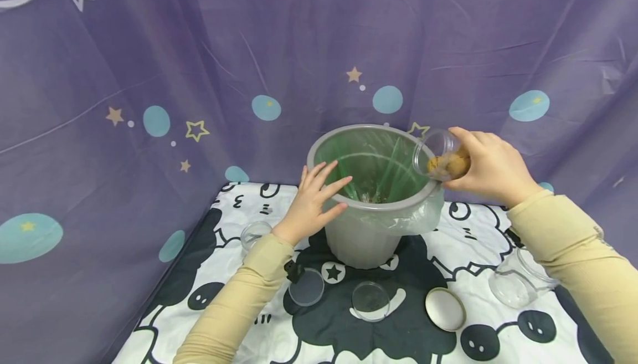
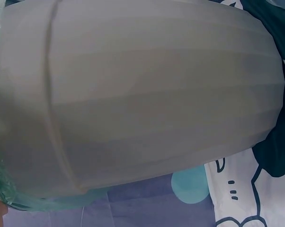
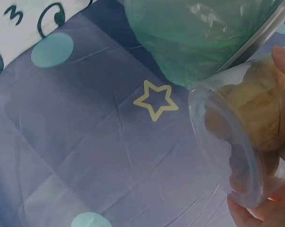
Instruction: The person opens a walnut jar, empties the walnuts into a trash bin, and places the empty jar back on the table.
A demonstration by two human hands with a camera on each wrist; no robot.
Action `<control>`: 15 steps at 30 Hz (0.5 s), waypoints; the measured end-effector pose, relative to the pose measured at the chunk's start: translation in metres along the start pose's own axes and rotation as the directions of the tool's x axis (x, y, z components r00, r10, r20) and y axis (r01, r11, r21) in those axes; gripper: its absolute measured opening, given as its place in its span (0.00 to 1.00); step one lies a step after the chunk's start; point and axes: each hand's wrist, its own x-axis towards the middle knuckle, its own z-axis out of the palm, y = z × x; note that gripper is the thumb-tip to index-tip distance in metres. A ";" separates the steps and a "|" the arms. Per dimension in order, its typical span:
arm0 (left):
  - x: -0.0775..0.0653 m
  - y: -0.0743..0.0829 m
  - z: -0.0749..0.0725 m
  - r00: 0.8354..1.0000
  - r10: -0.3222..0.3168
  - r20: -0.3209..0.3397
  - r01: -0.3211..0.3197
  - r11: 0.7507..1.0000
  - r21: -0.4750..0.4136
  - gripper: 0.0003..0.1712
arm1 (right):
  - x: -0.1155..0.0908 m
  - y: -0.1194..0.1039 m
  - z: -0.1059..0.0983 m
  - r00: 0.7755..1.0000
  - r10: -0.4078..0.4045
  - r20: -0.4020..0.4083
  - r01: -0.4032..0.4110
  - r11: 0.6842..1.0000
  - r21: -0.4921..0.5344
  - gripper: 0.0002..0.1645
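A grey waste bin (image 1: 361,245) with a thin green plastic liner (image 1: 423,217) folded over its rim stands on the patterned cloth. My left hand (image 1: 310,206) rests at the bin's near left rim, its fingers spread and fairly straight. Held at the right side of the rim, a clear plastic jar (image 1: 432,145) lies tilted on its side, mouth toward the bin. My right hand (image 1: 493,165) grips this jar near its base. Brown rounded lumps (image 3: 258,111) sit inside it. Small bits show at the bottom of the liner; the left wrist view is mostly filled by the bin's wall.
Another clear jar (image 1: 513,288) lies at the right, partly behind my right forearm; a clear container (image 1: 253,232) is at the left. In front of the bin are a white lid with a gold rim (image 1: 445,309) and two clear round lids (image 1: 371,301). A purple curtain (image 1: 279,31) hangs behind.
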 end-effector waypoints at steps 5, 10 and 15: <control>0.000 -0.001 0.001 1.000 0.002 -0.006 -0.002 1.000 0.001 0.40 | 0.006 -0.001 0.000 0.999 -0.031 0.006 0.032 0.999 -0.042 0.57; 0.000 -0.002 0.002 1.000 0.008 -0.017 -0.008 1.000 0.010 0.39 | 0.010 -0.003 0.000 0.998 -0.065 0.011 0.066 0.996 -0.063 0.56; 0.000 -0.001 0.003 1.000 0.006 -0.017 -0.006 1.000 0.003 0.39 | 0.013 -0.004 0.001 0.994 -0.106 -0.005 0.106 0.991 -0.087 0.55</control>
